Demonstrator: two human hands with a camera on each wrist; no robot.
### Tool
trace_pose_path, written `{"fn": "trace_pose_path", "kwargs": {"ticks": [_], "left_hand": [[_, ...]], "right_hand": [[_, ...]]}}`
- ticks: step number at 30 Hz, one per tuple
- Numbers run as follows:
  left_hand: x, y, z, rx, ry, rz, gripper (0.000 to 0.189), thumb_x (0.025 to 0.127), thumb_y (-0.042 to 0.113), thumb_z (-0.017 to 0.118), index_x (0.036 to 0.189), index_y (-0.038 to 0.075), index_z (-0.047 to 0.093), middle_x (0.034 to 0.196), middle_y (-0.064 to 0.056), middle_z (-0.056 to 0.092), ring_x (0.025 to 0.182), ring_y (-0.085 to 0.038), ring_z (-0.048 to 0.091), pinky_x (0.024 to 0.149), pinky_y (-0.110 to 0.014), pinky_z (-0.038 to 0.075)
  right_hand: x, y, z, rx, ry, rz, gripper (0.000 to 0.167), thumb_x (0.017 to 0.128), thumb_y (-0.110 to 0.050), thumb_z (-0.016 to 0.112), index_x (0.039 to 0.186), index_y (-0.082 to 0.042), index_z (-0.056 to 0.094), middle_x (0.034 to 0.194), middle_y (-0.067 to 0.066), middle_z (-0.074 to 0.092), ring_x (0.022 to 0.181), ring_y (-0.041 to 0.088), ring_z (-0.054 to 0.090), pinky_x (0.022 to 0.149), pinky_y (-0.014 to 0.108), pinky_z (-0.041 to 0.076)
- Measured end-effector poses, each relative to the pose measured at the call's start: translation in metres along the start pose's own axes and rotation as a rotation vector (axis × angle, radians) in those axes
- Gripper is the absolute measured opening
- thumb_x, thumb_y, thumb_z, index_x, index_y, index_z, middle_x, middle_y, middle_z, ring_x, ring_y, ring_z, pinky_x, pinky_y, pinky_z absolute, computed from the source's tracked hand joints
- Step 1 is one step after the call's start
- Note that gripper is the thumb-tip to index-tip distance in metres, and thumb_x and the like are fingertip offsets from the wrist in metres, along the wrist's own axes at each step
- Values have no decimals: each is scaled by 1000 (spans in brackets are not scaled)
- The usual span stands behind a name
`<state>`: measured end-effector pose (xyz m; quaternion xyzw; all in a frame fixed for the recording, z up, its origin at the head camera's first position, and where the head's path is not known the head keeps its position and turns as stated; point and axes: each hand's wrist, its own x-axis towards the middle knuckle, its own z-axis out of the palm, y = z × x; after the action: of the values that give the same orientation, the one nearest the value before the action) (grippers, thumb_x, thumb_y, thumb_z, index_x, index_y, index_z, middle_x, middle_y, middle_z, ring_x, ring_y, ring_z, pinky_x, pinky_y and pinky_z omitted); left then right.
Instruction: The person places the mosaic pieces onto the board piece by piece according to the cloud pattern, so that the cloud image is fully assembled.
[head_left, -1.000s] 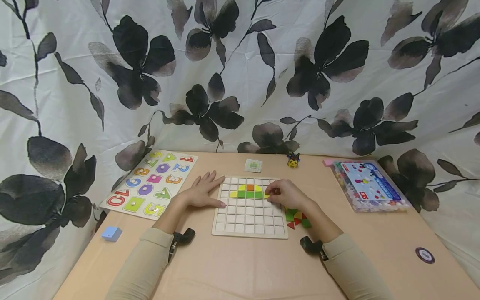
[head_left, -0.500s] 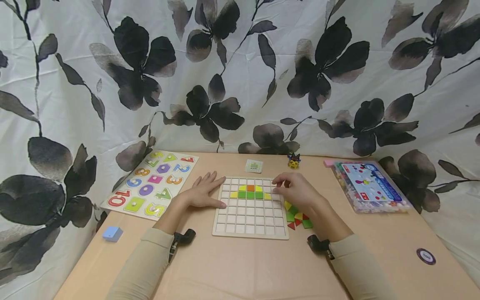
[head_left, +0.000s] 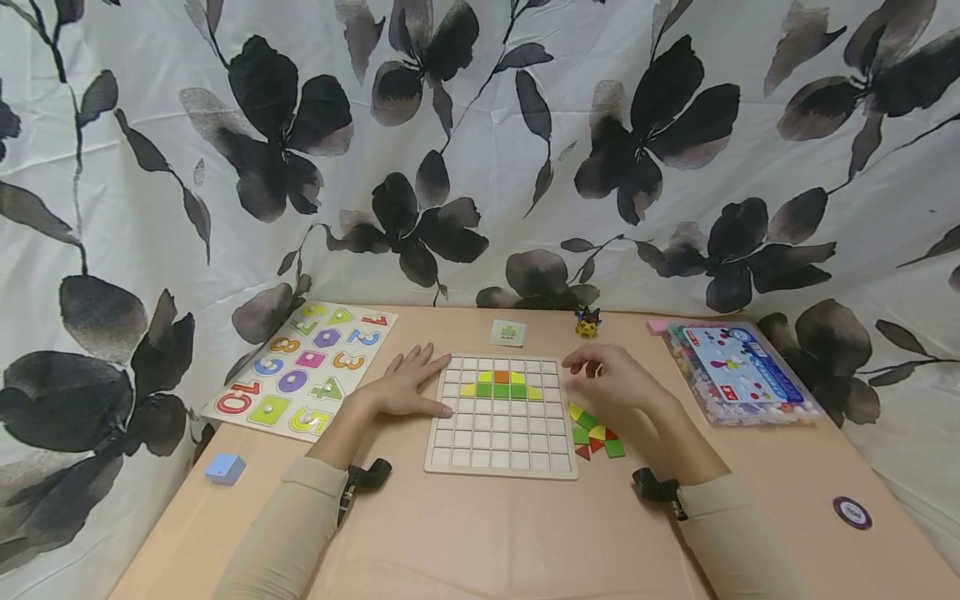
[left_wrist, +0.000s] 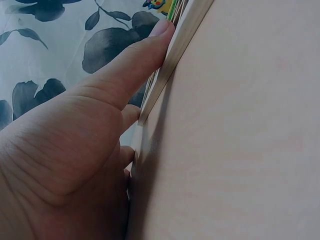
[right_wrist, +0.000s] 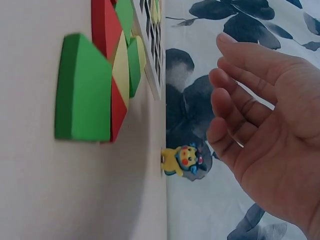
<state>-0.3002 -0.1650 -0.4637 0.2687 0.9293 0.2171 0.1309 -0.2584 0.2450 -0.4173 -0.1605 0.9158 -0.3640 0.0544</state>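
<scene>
A wooden grid board [head_left: 498,439] lies mid-table in the head view. Green squares [head_left: 501,391], an orange square [head_left: 501,377] and yellow triangles fill part of its upper rows. My left hand [head_left: 402,385] rests at the board's left side, fingers spread; in the left wrist view its thumb [left_wrist: 145,42] touches the board's edge. Off the board's right edge, my right hand [head_left: 611,379] hovers with loosely bent fingers. The right wrist view shows nothing held in it. Below it lies a pile of loose green, red and yellow tiles [head_left: 596,437], partly hidden by the hand.
A small pattern card [head_left: 507,332] and a yellow figurine [head_left: 587,322] stand behind the board. To the left are a number puzzle board [head_left: 309,358] and a blue block [head_left: 225,468]. A box of beads [head_left: 738,375] and a round disc [head_left: 852,512] are on the right.
My right hand has drawn away from the yellow triangle at the row's right end, moving right off the board and uncovering more of the pile. The left hand stays put.
</scene>
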Motion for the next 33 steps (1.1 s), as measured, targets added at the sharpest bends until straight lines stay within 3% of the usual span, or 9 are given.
{"fn": "trace_pose_path", "kwargs": {"ticks": [15,21,33], "left_hand": [[0,2,-1,7,-1,4,110,81,74,73,167,24,25,175,-20,3,162,-42,-4,129,-62,-4],[0,2,0,-2,0,5,110,82,73,73,167,22,25,175,-22,3,162,-44,-4,129,-63,-4],[1,0,0,-1,-5,0,112,80,76,73,167,24,25,175,-19,2,162,-42,-5,129,-62,-5]], "right_hand": [[-2,22,3,-3,-247,-28,26,88,-12,84,112,-6,76,95,6,69,89,21,57,76,26,51],[-1,22,7,1,-280,3,22,87,-15,85,106,-9,76,89,2,65,88,21,58,75,25,52],[0,19,13,-25,-271,21,20,85,-14,86,99,-10,73,83,1,60,84,19,57,72,26,49]]}}
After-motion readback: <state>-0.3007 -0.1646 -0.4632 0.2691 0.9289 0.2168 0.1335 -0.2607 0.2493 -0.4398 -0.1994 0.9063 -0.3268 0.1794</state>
